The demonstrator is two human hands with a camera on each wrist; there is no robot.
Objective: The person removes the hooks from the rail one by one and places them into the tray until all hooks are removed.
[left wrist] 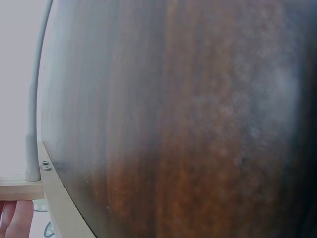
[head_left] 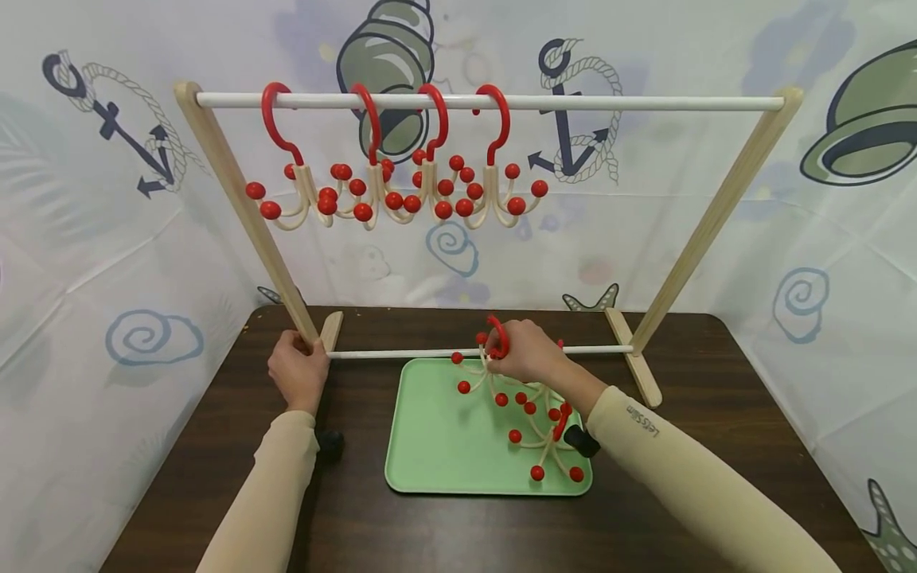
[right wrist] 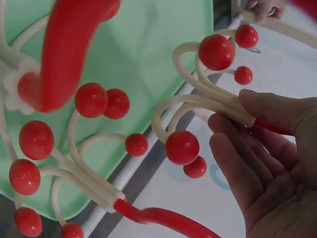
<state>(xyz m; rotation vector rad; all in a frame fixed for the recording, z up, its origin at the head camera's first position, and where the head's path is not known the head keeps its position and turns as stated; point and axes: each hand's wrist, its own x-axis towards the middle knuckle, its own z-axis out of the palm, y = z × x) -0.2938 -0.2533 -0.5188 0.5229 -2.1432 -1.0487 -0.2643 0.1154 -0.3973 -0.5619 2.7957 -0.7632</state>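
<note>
Red-tipped cream hook hanger (head_left: 481,368) was pinched in the right hand (head_left: 526,352), fingers and thumb curled round its stem just below the red hook, lifted a little above the green tray (head_left: 430,446). In the right wrist view the stem lay between thumb and fingers (right wrist: 233,163), prongs spread wide. More hangers (head_left: 544,434) lay on the tray, heaped close under it, prongs near enough to snag. The left hand (head_left: 297,368) gripped the rack's left post (head_left: 243,211) near its foot, fingers wrapped round the wood; the left wrist view showed only the dark table (left wrist: 188,119) and the rack's foot.

Risks, as judged: the lifted hanger's prongs could catch those of the pile and drag a second one off the tray. The grip was narrow, so the hanger could swivel or slip. The low crossbar (head_left: 401,352) sat right beside the hand, so a prong could hit it. The four hung hangers (head_left: 401,187) on the top rail (head_left: 609,102) crowded left; a bump could knock one loose.
</note>
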